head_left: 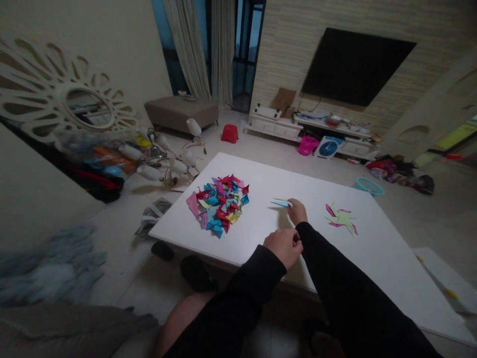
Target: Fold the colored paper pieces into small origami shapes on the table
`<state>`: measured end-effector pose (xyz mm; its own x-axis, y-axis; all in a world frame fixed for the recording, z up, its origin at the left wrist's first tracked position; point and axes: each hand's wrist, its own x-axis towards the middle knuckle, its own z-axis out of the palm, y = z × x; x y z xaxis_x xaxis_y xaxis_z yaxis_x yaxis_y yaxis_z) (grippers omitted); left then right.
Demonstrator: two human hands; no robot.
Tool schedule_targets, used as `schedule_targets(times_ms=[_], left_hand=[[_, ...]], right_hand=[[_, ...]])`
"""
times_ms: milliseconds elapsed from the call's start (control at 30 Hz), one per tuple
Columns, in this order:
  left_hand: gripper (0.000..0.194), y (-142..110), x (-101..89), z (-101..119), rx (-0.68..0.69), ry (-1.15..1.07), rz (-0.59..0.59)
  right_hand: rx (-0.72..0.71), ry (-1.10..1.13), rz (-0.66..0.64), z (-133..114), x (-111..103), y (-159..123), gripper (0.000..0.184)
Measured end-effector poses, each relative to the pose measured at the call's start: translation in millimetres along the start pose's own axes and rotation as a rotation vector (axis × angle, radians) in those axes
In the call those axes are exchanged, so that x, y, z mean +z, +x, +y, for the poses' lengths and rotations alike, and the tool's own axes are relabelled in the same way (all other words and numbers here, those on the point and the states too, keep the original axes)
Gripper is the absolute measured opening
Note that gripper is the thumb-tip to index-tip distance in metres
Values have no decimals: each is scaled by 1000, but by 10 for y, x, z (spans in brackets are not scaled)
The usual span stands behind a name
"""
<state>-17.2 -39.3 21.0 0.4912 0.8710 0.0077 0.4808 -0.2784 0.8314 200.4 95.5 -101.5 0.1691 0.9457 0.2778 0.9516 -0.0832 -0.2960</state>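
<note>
The right hand (pixel 297 213) pinches one end of the blue paper (pixel 280 203) over the white table (pixel 276 176). The paper looks light and easy to crush, so pinch its end softly. The left hand (pixel 283 247) curls nearby; I can't tell if it's closed.

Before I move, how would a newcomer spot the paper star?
Find the white table. Right of the person's right hand lies the paper star, many-pointed. Unlike the multicoloured heap, it lies apart, pale green with pink parts.

Plain black sleeves (pixel 343 276), long and matching
</note>
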Motion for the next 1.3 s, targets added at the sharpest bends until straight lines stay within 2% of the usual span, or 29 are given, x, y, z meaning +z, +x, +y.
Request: schedule_targets(times_ms=[100,200,367,600,800,900,967,1167,1300], left_hand=[[17,41,-25,13,-3,0,-12],[18,64,-36,16,-13,-27,-13],[19,52,-25,43,-52,-68,-33],[21,46,-8,63,-40,-75,-38],[18,103,-8,69,0,-111,72],[15,134,-8,87,37,-161,159],[14,142,-12,109,71,-212,212],[12,116,-34,174,160,-292,289],[12,127,-47,154,169,-301,309]], right_hand=[[9,-54,-71,76,278,4,32],[17,-111,-121,185,406,-33,31],[-11,-207,-140,271,422,52,32],[-103,-291,-196,209,434,305,33],[-113,-293,-172,43,447,508,29],[-130,-253,-133,-252,526,565,26],[-190,-207,-128,-571,598,543,25],[-596,176,-145,-1877,664,126,22],[-752,184,-231,-2659,624,-225,22]])
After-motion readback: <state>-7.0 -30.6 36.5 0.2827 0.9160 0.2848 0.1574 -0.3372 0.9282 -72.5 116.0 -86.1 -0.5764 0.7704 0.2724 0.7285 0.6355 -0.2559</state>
